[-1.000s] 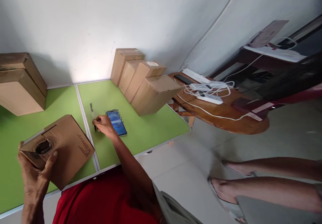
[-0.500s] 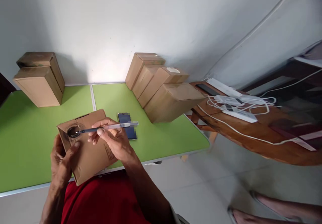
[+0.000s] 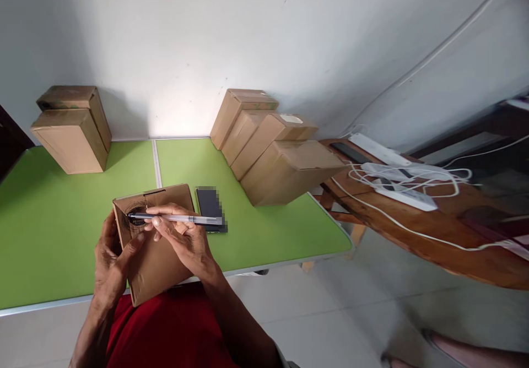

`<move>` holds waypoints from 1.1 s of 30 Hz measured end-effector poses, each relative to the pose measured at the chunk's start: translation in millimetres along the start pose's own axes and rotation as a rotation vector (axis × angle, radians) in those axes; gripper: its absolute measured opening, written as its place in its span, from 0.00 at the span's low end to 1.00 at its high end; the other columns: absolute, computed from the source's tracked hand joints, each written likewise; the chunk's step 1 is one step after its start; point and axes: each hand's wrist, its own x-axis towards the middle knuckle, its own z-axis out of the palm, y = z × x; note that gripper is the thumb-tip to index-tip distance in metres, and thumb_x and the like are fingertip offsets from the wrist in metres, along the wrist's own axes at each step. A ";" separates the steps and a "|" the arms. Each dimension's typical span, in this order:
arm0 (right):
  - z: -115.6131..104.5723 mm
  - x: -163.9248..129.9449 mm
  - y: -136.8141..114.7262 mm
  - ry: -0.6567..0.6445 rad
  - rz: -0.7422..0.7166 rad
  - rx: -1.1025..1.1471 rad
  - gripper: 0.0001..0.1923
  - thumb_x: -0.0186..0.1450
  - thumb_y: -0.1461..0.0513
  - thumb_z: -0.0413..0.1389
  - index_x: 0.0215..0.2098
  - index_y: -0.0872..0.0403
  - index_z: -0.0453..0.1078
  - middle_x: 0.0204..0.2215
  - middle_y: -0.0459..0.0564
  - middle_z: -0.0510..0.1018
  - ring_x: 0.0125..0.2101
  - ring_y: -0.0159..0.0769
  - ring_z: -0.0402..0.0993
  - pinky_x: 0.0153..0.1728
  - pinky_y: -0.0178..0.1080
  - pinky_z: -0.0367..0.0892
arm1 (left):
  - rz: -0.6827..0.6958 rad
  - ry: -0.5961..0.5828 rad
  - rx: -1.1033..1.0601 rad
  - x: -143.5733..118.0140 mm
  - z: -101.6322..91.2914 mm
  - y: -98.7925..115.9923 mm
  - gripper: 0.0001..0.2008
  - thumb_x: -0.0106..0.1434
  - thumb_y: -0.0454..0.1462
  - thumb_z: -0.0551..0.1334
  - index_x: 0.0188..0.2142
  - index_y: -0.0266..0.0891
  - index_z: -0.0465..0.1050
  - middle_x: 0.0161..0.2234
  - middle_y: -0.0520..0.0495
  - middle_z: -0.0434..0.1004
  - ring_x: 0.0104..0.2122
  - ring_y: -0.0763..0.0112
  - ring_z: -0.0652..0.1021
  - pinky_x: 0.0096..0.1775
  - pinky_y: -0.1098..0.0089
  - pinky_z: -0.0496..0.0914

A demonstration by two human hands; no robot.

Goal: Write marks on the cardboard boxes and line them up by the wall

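Note:
A brown cardboard box (image 3: 159, 266) is tilted at the table's front edge, close to my body. My left hand (image 3: 113, 260) grips its left side, thumb on the top face and fingers around the edge. Between the thumb and fingers of my right hand (image 3: 184, 241) is a pen (image 3: 177, 218) with a dark front and a clear barrel. The pen's tip lies at a dark scribbled round patch (image 3: 136, 214) near the box's upper left corner. My right hand covers part of that patch. Just right of the box lies a dark phone (image 3: 209, 203), partly pixelated.
Two cardboard boxes (image 3: 72, 139) stand at the back left of the green table (image 3: 273, 241). Several more boxes (image 3: 285, 172) stand in a row by the wall. A wooden table (image 3: 413, 225) at right bears power strips (image 3: 405, 194) and tangled white cables. Someone's feet (image 3: 454, 351) show at lower right.
The pen tip has shifted toward the box's left edge, and the pen lies closer to the face. The whole scene has slid slightly right in view.

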 end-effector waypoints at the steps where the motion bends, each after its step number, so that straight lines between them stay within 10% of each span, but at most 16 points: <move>1: -0.5 -0.5 -1.0 -0.010 0.000 -0.016 0.18 0.75 0.45 0.70 0.49 0.49 0.87 0.47 0.53 0.88 0.40 0.40 0.88 0.36 0.39 0.85 | 0.001 0.003 0.004 -0.2 -0.2 -0.3 0.48 0.54 0.54 0.85 0.70 0.45 0.77 0.61 0.37 0.86 0.63 0.41 0.84 0.59 0.53 0.83; 9: -12.2 -7.0 -8.6 -0.074 0.066 -0.120 0.20 0.75 0.44 0.68 0.43 0.52 0.84 0.32 0.47 0.82 0.29 0.34 0.82 0.27 0.34 0.75 | -0.010 0.019 0.002 -0.9 -1.2 2.3 0.48 0.52 0.55 0.85 0.68 0.42 0.77 0.62 0.37 0.86 0.63 0.41 0.83 0.60 0.55 0.81; 20: -19.3 7.9 -5.3 0.271 -0.049 -0.083 0.23 0.74 0.40 0.67 0.42 0.51 0.77 0.29 0.47 0.84 0.26 0.35 0.82 0.24 0.35 0.77 | -0.055 -0.013 0.039 -3.9 4.9 10.5 0.53 0.52 0.57 0.84 0.72 0.41 0.73 0.65 0.36 0.84 0.66 0.39 0.81 0.64 0.50 0.78; 33: -3.7 15.0 -3.2 0.079 -0.055 0.003 0.22 0.77 0.41 0.65 0.44 0.49 0.76 0.31 0.44 0.83 0.27 0.33 0.82 0.28 0.35 0.78 | -0.067 0.019 0.022 0.7 -1.6 -0.8 0.50 0.50 0.56 0.85 0.69 0.44 0.76 0.64 0.37 0.85 0.65 0.40 0.82 0.59 0.54 0.81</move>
